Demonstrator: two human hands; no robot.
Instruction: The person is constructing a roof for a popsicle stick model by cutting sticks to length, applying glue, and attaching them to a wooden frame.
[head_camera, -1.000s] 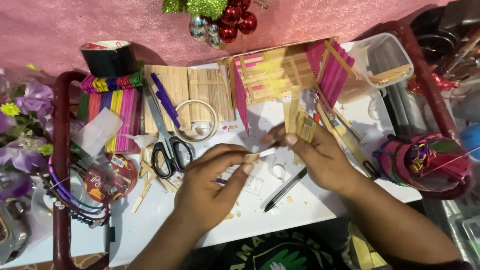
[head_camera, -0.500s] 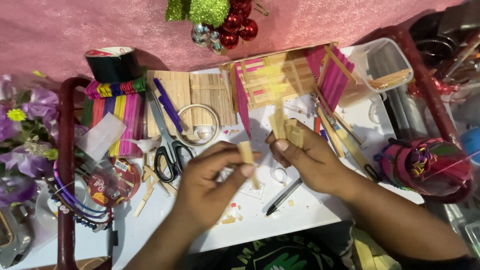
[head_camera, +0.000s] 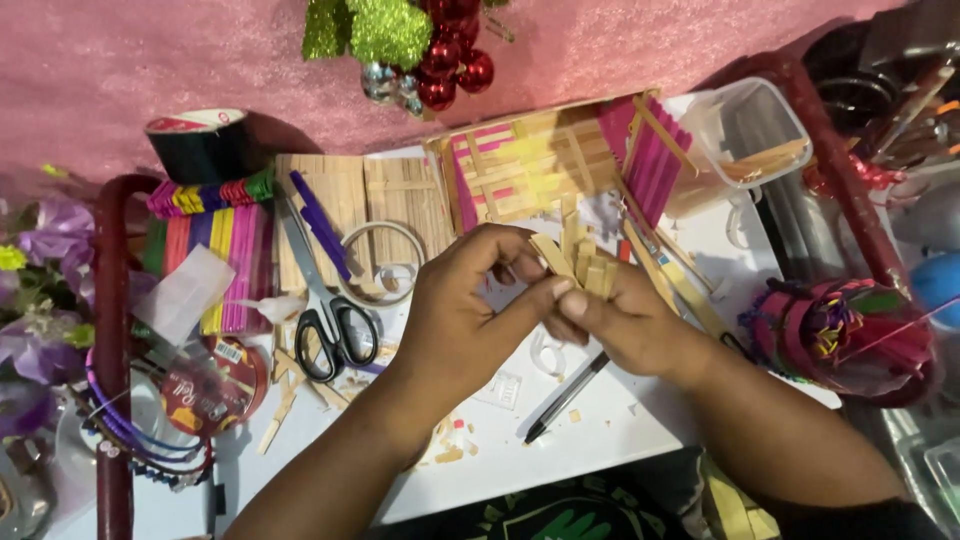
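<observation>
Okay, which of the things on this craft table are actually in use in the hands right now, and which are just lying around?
In use:
- left hand and right hand, pinched together
- bundle of short plain wooden stick pieces, held between them

Lying about:
- black-handled scissors
- black pen
- roll of black tape
- clear plastic tub
- red and green glitter baubles

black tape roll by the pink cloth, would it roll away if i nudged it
The tape roll lies tilted, almost flat, so a nudge would probably slide it, not roll it. Its thick winding suggests some weight. Set on edge, the round shape would likely roll along the pink cloth.
</observation>
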